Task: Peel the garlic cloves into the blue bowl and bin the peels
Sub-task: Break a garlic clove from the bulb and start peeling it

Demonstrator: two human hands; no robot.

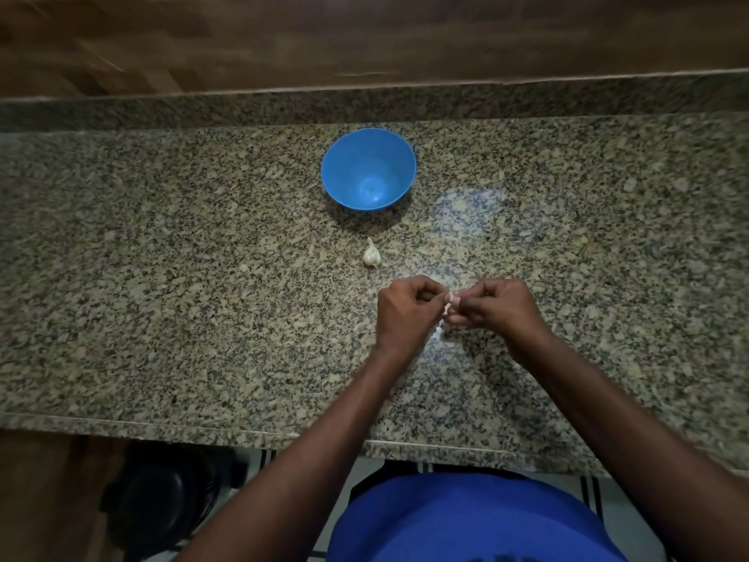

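A blue bowl stands on the granite counter at the middle back, with nothing inside it. In front of it lies a white garlic bulb. Nearer to me, my left hand and my right hand meet above the counter, fingers pinched on a small garlic clove that shows only as a pale bit between the fingertips. A few pale flecks of peel lie on the counter just under the hands.
The granite counter runs the full width, with a raised back edge and a wooden wall behind. Below its front edge at the left stands a dark bin-like object on the floor.
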